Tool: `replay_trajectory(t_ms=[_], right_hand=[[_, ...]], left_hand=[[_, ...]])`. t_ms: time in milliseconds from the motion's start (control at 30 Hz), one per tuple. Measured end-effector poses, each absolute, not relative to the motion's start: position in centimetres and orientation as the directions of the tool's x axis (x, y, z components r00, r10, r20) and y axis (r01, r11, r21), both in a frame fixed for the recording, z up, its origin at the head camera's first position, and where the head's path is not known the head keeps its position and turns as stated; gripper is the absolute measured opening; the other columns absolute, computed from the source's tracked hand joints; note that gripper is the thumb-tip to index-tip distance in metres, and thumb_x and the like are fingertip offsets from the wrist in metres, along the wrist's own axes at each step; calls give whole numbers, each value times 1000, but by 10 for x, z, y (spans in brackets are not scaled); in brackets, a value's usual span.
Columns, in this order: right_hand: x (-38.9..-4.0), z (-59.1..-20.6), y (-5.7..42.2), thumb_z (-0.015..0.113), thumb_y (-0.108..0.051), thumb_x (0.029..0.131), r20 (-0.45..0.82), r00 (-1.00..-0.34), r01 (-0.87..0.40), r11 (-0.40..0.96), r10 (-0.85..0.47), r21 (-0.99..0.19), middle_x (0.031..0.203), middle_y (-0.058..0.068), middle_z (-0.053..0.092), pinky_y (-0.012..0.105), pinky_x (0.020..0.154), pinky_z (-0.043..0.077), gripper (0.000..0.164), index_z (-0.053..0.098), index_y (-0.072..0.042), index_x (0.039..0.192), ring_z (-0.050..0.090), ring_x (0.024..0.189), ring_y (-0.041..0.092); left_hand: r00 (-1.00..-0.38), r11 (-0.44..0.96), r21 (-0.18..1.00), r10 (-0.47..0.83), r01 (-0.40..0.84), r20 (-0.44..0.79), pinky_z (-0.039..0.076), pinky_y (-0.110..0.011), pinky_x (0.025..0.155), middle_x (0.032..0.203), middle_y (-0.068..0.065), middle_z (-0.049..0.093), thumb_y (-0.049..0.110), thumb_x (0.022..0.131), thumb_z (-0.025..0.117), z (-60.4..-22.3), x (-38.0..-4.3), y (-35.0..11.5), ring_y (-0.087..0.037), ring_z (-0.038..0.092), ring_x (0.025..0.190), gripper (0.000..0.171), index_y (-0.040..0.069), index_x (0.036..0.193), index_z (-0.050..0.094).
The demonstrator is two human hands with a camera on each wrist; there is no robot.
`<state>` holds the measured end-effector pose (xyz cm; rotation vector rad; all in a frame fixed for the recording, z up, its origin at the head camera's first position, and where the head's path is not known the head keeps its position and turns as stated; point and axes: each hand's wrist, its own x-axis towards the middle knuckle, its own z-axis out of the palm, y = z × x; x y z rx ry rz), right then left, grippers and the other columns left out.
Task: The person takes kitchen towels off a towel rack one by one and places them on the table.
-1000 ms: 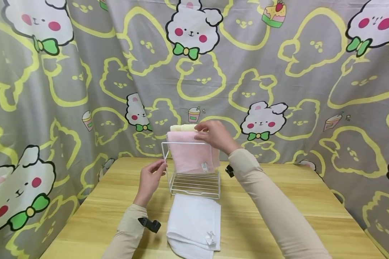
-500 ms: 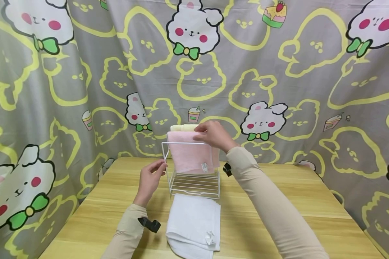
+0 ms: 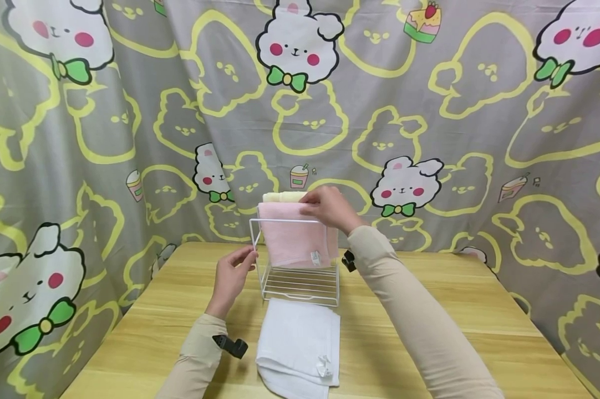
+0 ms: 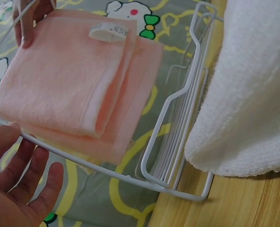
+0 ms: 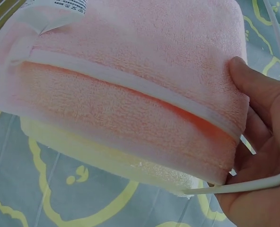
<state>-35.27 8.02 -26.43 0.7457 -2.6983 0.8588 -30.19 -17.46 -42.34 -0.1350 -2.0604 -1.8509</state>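
Observation:
A folded pink towel hangs over the upper part of a white wire rack, its care label facing forward. My right hand pinches the towel's upper right corner, the thumb on the near face in the right wrist view. Behind it a pale yellow towel shows along the top and below the pink one's edge. With thumb and fingertips my left hand holds the rack's left side wire. In the left wrist view its other fingers are spread loosely below that wire.
A folded white towel lies on the wooden table just in front of the rack. A grey curtain with yellow outlines and rabbit prints surrounds the table at the back and sides.
Almost nothing differs. My right hand and forearm have shifted very slightly left at the towel's top corner; the left hand and rack stay in place.

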Motion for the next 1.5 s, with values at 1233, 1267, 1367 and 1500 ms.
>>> replay_trajectory(t_ms=[1233, 1267, 1367, 1500], right_hand=[[-332, -248, 95, 76, -25, 94, 513, -820, -536, 656, -254, -532, 110, 5, 78, 39, 91, 61, 20, 81, -14, 110, 73, 105, 21], [-331, -247, 96, 77, -26, 94, 518, -819, -534, 657, -246, -532, 110, 5, 78, 40, 91, 61, 20, 81, -15, 110, 73, 105, 21], [-327, -244, 99, 77, -26, 94, 519, -824, -523, 657, -227, -543, 111, 5, 78, 40, 88, 62, 20, 81, -16, 111, 74, 105, 22], [-321, -239, 102, 76, -26, 94, 529, -819, -533, 638, -224, -556, 111, 6, 78, 39, 87, 63, 20, 80, -15, 111, 74, 103, 22]], left_hand=[[-932, 124, 945, -169, 303, 321, 65, -35, 85, 107, -20, 73, 12, 97, 71, -425, -302, -175, -23, 70, 95, 23, -4, 114, 74], [-932, 123, 945, -171, 303, 321, 65, -34, 84, 107, -19, 73, 12, 97, 71, -424, -302, -175, -24, 69, 96, 23, -4, 114, 74], [-931, 122, 945, -172, 304, 322, 65, -31, 82, 107, -20, 73, 11, 97, 71, -424, -301, -175, -27, 69, 97, 23, -4, 114, 74], [-932, 119, 945, -167, 306, 323, 65, -33, 84, 109, -23, 72, 12, 97, 71, -424, -301, -174, -25, 69, 96, 23, -4, 114, 74]])
